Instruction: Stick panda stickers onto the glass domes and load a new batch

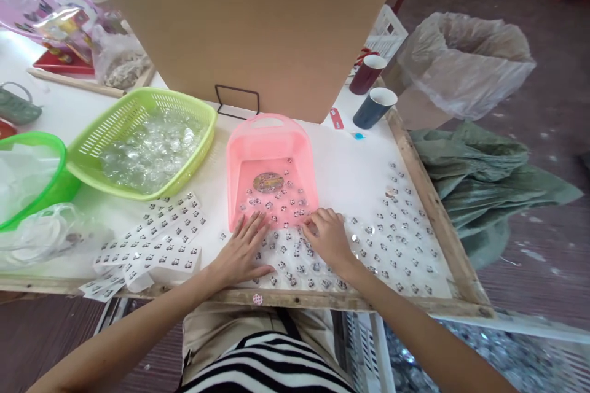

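A pink dustpan-shaped scoop [276, 163] lies on the white table, its open side toward me. Inside it are several small clear pieces with panda prints and an oval gold label [268, 182]. My left hand [246, 249] lies flat with fingers stretched, fingertips over the scoop's front left edge. Curled at the front right edge is my right hand [326, 234], thumb and fingertips drawn together; what they pinch, if anything, is too small to make out. Many clear panda-printed pieces [295, 258] spread across the table between and to the right of my hands.
Panda sticker sheets [157, 245] lie at left, near a yellow-green basket [193, 166] of clear pieces and a green basket [59, 150]. A cardboard box [258, 24] stands behind. Two cups [374, 107] stand back right, inside the wooden table edge [433, 196].
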A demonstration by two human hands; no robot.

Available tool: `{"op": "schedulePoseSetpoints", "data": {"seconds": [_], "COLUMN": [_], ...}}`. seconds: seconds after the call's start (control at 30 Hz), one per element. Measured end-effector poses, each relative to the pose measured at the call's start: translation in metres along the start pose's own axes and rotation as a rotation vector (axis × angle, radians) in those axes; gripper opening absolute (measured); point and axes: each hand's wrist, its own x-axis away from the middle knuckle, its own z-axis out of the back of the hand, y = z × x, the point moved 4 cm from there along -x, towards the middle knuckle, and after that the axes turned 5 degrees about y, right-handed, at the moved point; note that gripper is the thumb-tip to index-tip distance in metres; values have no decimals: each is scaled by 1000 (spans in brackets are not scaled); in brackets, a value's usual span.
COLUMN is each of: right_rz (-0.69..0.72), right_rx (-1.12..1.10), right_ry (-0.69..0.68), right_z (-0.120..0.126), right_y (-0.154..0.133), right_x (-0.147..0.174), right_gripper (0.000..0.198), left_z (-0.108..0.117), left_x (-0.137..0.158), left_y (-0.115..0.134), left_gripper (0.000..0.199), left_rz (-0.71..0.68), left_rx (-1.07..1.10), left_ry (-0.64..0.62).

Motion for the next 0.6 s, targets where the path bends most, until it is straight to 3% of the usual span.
{"op": "schedulePoseSetpoints", "data": {"seconds": [0.1,0.2,0.27,0.37,0.47,0.6], "right_rz": [-100,-157,-95,99,184,224], "right_rx": [-78,-158,-139,41,178,202], "right_ry": [17,48,26,-146,-258,-226], "right_z": [1,20,41,65,71,47], "right_y": [6,21,40,79,105,83], "right_x": [-9,-10,3,45,83,82], "right_gripper": [21,27,41,84,101,103], "left_z": [2,9,16,22,17,1], "left_x": [0,6,15,29,29,9], "left_y": [-1,-6,-14,-26,-28,-9], "left_gripper": [105,112,112,108,109,108], "left_rz": [-13,-48,-95,-145,-152,-116], "left_rx": [23,42,42,11,-17,-26], "left_ry": [9,1,-28,-81,-99,-21]}}
